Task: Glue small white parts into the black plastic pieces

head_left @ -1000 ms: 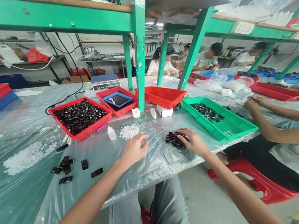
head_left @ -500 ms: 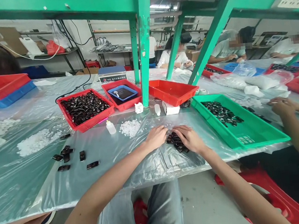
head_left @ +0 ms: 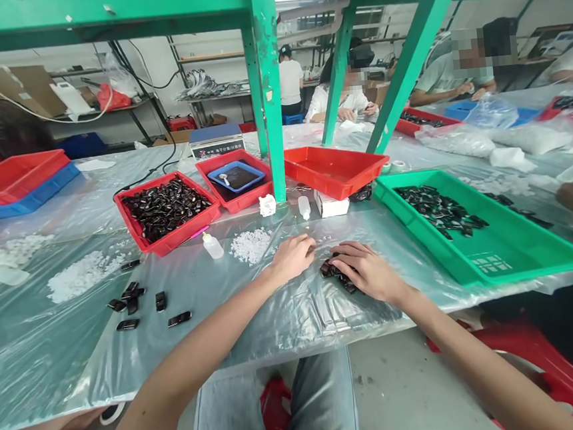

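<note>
With the right hand spread loosely over the heaped black parts on the table and the left hand curled nearby, whether holding anything unclear, a light touch, freeing parts singly, seems best against scattering.

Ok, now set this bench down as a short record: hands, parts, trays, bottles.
Left hand: fingers curled, near the white pieces; grasp unclear
Right hand: over a pile of black parts
Loose black parts: scattered at left
Fullest red tray: heaped with black parts
Green tray: at right, black parts in its far half
Bottles: yellow-tipped bottle beside the white pieces; smaller bottle by the white box
</note>
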